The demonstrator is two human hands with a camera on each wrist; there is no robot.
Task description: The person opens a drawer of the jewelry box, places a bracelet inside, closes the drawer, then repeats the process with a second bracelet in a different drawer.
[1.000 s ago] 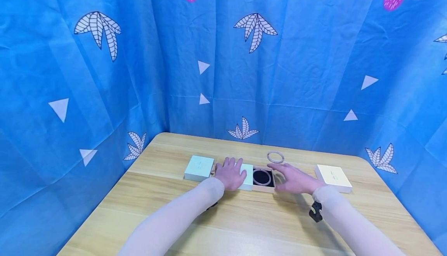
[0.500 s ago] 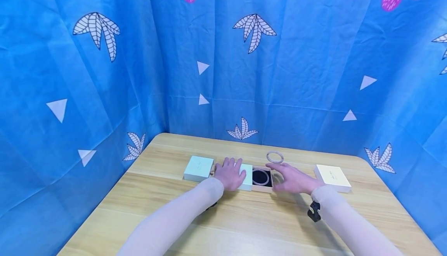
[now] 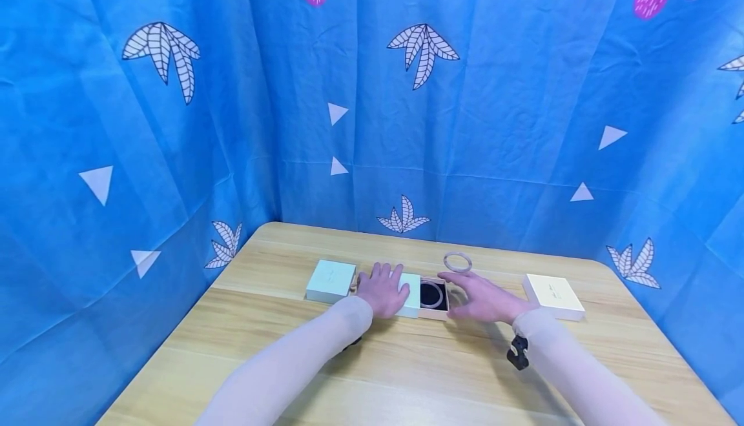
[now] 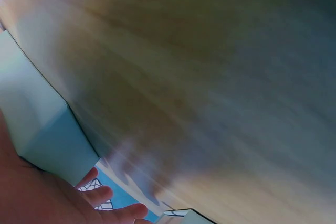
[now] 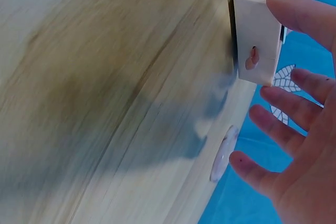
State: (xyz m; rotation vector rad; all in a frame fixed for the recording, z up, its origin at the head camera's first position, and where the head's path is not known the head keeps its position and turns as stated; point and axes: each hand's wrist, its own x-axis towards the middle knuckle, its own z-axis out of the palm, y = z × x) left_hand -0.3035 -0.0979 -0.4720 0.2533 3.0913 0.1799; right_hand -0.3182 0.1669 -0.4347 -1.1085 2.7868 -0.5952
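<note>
A mint-green sliding box sleeve [image 3: 411,295] lies on the table with its cream drawer [image 3: 434,314] partly out to the right. Inside the drawer a pale bangle [image 3: 442,295] rests on black padding. My left hand [image 3: 382,290] lies over the sleeve's left part, fingers stretched forward, covering much of it. At the drawer's right end is my right hand [image 3: 485,300], thumb and fingers spread. In the right wrist view, the thumb touches the drawer's end face [image 5: 257,35], beside a small pinkish-brown pull tab [image 5: 252,59]. Behind that hand a second pale bangle [image 3: 458,271] lies on the table.
Another mint-green box [image 3: 331,277] sits left of my left hand. A cream box [image 3: 555,294] stands to the right, beyond my right wrist. The wooden table [image 3: 395,374] ends at a blue patterned curtain [image 3: 494,122] behind and at the sides.
My right hand has moved left, and the drawer with its bangle has slid further into the sleeve. The left hand has stayed in place on the sleeve.
</note>
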